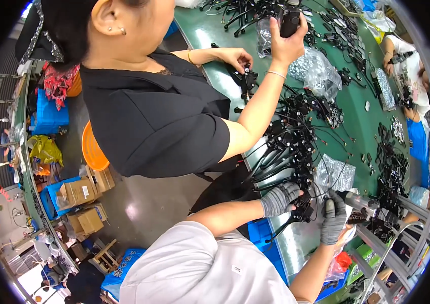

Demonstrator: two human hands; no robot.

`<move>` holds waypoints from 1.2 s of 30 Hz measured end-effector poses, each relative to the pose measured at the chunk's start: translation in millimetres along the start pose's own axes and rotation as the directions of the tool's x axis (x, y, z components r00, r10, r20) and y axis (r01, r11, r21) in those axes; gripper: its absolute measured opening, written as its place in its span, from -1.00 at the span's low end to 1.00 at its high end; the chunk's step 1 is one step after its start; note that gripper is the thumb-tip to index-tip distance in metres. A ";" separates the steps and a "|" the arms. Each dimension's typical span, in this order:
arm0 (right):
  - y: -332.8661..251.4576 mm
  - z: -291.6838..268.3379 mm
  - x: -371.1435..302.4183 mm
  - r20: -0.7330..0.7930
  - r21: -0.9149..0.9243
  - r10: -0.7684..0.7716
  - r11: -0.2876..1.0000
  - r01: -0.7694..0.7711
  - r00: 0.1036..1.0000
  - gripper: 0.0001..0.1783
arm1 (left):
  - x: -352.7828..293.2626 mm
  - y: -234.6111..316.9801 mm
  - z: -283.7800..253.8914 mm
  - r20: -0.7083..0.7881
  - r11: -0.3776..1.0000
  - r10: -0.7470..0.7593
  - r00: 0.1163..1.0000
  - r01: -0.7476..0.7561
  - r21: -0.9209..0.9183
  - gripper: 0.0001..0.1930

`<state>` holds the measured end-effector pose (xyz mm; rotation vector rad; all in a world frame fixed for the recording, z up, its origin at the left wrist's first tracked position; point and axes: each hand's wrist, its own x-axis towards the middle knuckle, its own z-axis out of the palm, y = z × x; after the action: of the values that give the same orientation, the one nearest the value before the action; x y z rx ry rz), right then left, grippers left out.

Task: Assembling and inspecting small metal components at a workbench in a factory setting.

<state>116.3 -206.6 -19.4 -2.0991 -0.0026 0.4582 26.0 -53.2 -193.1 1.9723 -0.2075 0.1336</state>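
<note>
Dressed in a matt, soft-looking cloth shirt and ribbed, knit-textured gloves at a smooth, glossy desk; amid dark plastic parts and crinkled, shiny clear-plastic bags; beside smooth metal rails, above a sheened floor with dull cardboard boxes.

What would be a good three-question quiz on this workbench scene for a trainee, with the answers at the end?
1. What lies right by the camera wearer's left hand?
2. True or false, about the camera wearer's right hand: it is bare.
3. Pick one. The tabletop is mainly: A) red; B) green; C) orange.

Key:
1. A cluster of black parts, with dark cables around it.
2. False; it wears a grey glove.
3. B.
</note>
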 end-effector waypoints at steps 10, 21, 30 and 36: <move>44.5 8.6 -62.6 0.274 0.240 0.224 0.926 -0.292 0.935 -0.68 | -13.7 73.6 -24.8 0.175 0.968 0.065 0.982 -0.020 -0.249 -0.51; 62.8 29.5 -76.1 0.118 -0.154 0.108 0.984 -0.090 0.987 -0.61 | -29.9 54.8 -36.6 0.190 0.989 -0.103 0.976 0.121 -0.082 -0.67; 86.6 16.1 27.6 -0.241 -0.562 -0.086 0.824 -0.067 0.967 -0.74 | 4.2 45.4 -39.7 0.099 0.968 -0.243 0.965 0.247 -0.034 -0.72; 116.8 7.5 109.6 -0.183 -0.771 0.098 0.603 -0.205 0.978 -0.70 | 19.0 46.7 -32.1 0.147 0.970 -0.225 0.963 0.235 -0.059 -0.75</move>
<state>195.1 -244.5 -153.7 -3.0367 0.0580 0.4759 35.0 -43.6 -134.8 1.9158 -0.0709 -0.1616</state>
